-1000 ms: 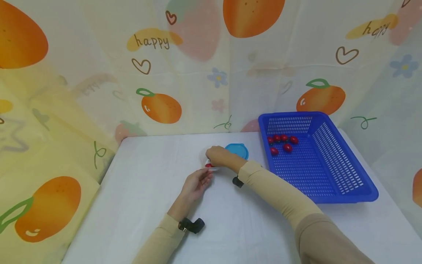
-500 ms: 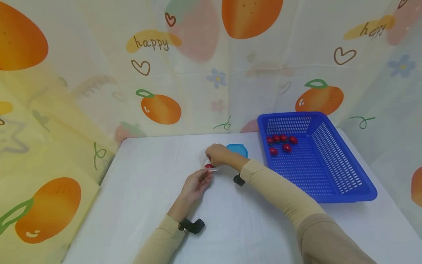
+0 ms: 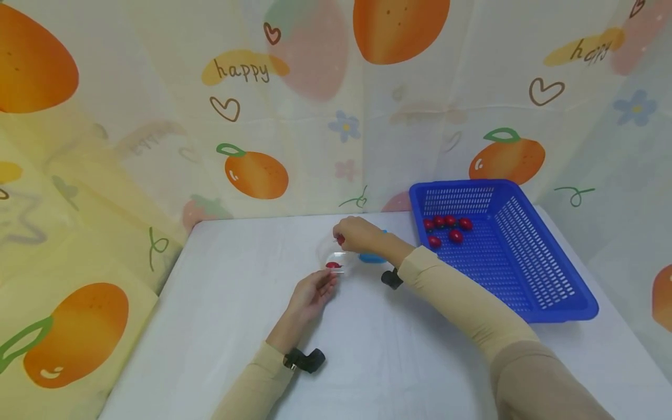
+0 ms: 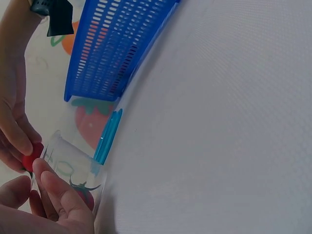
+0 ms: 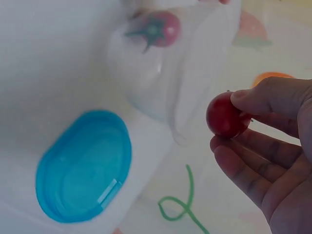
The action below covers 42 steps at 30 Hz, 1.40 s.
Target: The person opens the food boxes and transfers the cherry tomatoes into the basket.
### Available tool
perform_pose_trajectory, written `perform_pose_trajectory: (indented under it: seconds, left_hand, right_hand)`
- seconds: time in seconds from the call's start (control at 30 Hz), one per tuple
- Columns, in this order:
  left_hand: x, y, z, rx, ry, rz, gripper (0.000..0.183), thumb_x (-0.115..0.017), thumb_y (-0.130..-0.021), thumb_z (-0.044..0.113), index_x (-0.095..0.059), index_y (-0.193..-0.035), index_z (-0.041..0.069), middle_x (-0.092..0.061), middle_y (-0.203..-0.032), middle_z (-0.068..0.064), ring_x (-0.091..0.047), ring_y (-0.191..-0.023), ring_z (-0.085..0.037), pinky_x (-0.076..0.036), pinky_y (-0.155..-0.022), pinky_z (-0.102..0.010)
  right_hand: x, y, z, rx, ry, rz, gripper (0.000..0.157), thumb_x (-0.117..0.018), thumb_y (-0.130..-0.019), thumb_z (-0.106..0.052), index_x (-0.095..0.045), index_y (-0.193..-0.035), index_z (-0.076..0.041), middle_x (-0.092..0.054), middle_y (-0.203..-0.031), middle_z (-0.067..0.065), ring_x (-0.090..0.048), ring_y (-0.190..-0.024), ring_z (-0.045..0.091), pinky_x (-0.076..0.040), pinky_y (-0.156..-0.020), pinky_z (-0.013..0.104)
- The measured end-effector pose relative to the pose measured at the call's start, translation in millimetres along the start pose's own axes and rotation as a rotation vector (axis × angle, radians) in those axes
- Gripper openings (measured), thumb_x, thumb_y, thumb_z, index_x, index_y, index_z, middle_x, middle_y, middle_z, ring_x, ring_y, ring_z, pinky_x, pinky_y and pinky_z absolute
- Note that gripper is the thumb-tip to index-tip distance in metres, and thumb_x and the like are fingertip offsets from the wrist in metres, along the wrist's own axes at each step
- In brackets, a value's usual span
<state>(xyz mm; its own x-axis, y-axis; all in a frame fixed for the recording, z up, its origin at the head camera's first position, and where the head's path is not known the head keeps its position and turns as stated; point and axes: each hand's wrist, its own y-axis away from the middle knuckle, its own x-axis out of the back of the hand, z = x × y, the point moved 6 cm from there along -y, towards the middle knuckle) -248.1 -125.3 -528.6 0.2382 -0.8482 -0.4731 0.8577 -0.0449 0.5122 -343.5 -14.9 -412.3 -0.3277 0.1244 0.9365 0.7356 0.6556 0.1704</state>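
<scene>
My left hand (image 3: 313, 293) pinches the near rim of a clear plastic container (image 3: 328, 252) on the white table. Inside the container lies a cherry tomato with a green calyx (image 5: 163, 29), also seen through the wall in the left wrist view. Just above the container's far side, my right hand (image 3: 358, 234) holds another red cherry tomato (image 5: 226, 116) between thumb and fingertips. A blue oval lid (image 5: 85, 168) lies on the table beside the container, partly covered by my right hand and wrist in the head view.
On the right of the table stands a blue plastic basket (image 3: 504, 256) with slotted walls. Several cherry tomatoes (image 3: 455, 235) lie toward its back left corner. A fruit-print curtain (image 3: 310, 128) hangs behind the table.
My right hand has lifted up and slightly right from the container, and a tomato now shows in its fingers. The left hand stays on the rim.
</scene>
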Motion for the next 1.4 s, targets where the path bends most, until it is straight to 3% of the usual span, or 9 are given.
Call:
perform_pose_trajectory:
  seconds: [0.37,0.67,1.17,1.4]
  left_hand:
    - [0.7,1.5,-0.2,0.005,-0.026,0.000,0.033,-0.058,-0.098,0.023,-0.056,-0.124,0.004,-0.071,-0.102,-0.002,-0.064,-0.088,-0.010,-0.053,-0.079,-0.016]
    - [1.4,0.9,-1.2,0.005,-0.016,-0.010,0.032,-0.058,-0.098,0.022,-0.056,-0.124,0.004,-0.071,-0.102,-0.002,-0.064,-0.086,-0.010,-0.053,-0.078,-0.016]
    - [1.9,1.0,-1.8,-0.004,-0.028,-0.006,0.033,-0.057,-0.098,0.023,-0.056,-0.125,0.003,-0.071,-0.098,-0.001,-0.064,-0.088,-0.010,-0.053,-0.081,-0.016]
    - [2.1,1.5,-2.6,0.000,-0.020,0.000,0.033,-0.056,-0.099,0.023,-0.056,-0.126,0.004,-0.071,-0.102,-0.002,-0.063,-0.090,-0.011,-0.053,-0.081,-0.016]
  right_hand:
    - [35.8,24,3,-0.027,-0.035,0.074,0.036,-0.069,-0.089,-0.015,-0.064,-0.125,-0.010,-0.065,-0.117,0.009,-0.059,-0.106,0.025,-0.055,-0.092,0.035]
    - [60.9,46,12,-0.020,-0.045,0.135,0.035,-0.067,-0.090,-0.012,-0.064,-0.124,-0.007,-0.066,-0.116,0.011,-0.060,-0.105,0.027,-0.056,-0.090,0.037]
    - [92.8,83,57,-0.035,-0.127,0.273,0.029,-0.067,-0.087,-0.008,-0.067,-0.115,-0.003,-0.066,-0.106,0.013,-0.061,-0.095,0.026,-0.057,-0.086,0.039]
    - [104.2,99,94,-0.109,-0.164,0.336,0.031,-0.067,-0.087,-0.009,-0.066,-0.117,-0.002,-0.066,-0.110,0.017,-0.060,-0.097,0.030,-0.053,-0.092,0.046]
